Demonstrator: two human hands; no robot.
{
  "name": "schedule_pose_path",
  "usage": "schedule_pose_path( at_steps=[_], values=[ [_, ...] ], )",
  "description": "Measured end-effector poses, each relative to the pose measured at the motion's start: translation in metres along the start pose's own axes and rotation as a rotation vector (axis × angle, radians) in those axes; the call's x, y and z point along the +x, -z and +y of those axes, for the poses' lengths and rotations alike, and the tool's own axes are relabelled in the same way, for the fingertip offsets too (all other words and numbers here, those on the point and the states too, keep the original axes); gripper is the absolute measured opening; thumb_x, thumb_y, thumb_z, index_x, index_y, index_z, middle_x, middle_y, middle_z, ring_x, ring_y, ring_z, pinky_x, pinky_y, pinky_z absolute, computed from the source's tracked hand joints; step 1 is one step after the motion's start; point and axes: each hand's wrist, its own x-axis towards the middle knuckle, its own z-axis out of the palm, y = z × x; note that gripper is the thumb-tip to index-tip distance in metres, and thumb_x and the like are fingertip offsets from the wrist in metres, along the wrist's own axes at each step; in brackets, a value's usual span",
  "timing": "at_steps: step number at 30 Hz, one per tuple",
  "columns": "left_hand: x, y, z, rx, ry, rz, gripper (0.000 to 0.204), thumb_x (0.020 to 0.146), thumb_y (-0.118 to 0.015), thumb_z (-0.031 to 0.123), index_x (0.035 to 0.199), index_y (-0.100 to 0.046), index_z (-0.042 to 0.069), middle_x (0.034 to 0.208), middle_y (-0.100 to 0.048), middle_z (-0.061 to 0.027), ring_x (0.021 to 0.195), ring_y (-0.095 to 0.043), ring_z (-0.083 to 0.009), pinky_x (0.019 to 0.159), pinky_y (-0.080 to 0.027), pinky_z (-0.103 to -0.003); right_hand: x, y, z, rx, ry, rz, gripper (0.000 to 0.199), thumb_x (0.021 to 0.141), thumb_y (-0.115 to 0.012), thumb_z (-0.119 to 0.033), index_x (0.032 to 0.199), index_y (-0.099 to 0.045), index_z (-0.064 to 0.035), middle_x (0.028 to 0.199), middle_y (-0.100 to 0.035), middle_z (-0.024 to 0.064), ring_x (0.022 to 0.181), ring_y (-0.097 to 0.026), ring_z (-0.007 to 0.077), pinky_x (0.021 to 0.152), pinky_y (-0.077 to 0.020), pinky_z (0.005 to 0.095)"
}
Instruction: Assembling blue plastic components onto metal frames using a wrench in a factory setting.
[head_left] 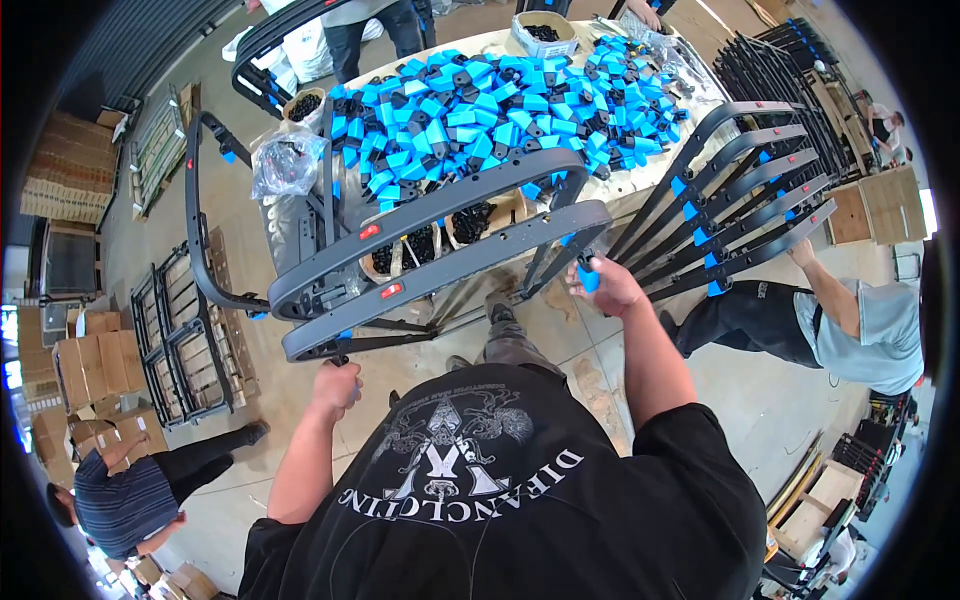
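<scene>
Two curved dark grey metal frames [440, 262] lie side by side in front of me, each with a small red sticker. My left hand [335, 385] is closed around the frame's lower left end, near a black bolt. My right hand [605, 285] grips a blue plastic piece [588, 277] at the frames' right end. A table [690, 75] behind the frames is heaped with several blue and black plastic clips [480, 110].
More curved frames with blue clips [745, 215] lean at the right, where a person in a grey shirt [860, 320] bends. Another person [130, 495] crouches lower left by cardboard boxes [85, 365]. Wire racks [185, 330] lie on the floor. A plastic bag [287, 160] hangs at the table's left.
</scene>
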Motion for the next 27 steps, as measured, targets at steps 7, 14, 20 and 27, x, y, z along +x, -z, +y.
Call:
schedule_pose_path(
  at_steps=[7,14,20,27],
  values=[
    [0.009,-0.002,-0.002,-0.032,-0.045,-0.036,0.012,0.088,-0.058,0.014,0.093,-0.052,0.005,0.068,-0.058,-0.0081,0.046,-0.053,-0.0171,0.036,-0.032,-0.032,-0.018,-0.020,-0.001,0.565,0.084,0.062,0.031,0.094,-0.072,-0.034,0.094,-0.059,-0.0061,0.085,-0.059,0.0048,0.058,-0.045,0.0102,0.047,-0.0323,0.0256],
    [-0.005,-0.001,-0.003,-0.032,-0.067,0.032,0.013,0.089,-0.058,0.014,0.094,-0.052,0.005,0.069,-0.058,-0.0070,0.047,-0.054,-0.0161,0.037,-0.034,-0.033,-0.045,-0.065,-0.087,-0.066,-0.394,0.404,0.031,0.095,-0.071,-0.029,0.081,-0.055,-0.0065,0.064,-0.047,0.0018,0.042,-0.033,0.0106,0.038,-0.0223,0.0286],
    [0.013,-0.002,-0.025,-0.102,-0.121,0.062,0.011,0.087,-0.059,0.014,0.084,-0.054,0.004,0.064,-0.058,-0.0059,0.047,-0.054,-0.0160,0.039,-0.038,-0.034,-0.025,-0.041,-0.016,-0.492,-0.066,0.454,0.029,0.081,-0.079,-0.022,0.096,-0.062,-0.0041,0.069,-0.055,0.0037,0.053,-0.053,0.0155,0.046,-0.0432,0.0335],
    [0.021,-0.010,-0.023,-0.093,-0.180,0.105,0.012,0.087,-0.059,0.014,0.080,-0.057,0.004,0.063,-0.059,-0.0056,0.046,-0.054,-0.0161,0.041,-0.041,-0.034,0.036,-0.023,0.053,-0.702,0.411,0.789,0.062,0.079,-0.083,-0.031,0.126,-0.058,0.0004,0.106,-0.072,0.0194,0.095,-0.070,0.0299,0.087,-0.0537,0.0391]
  ],
)
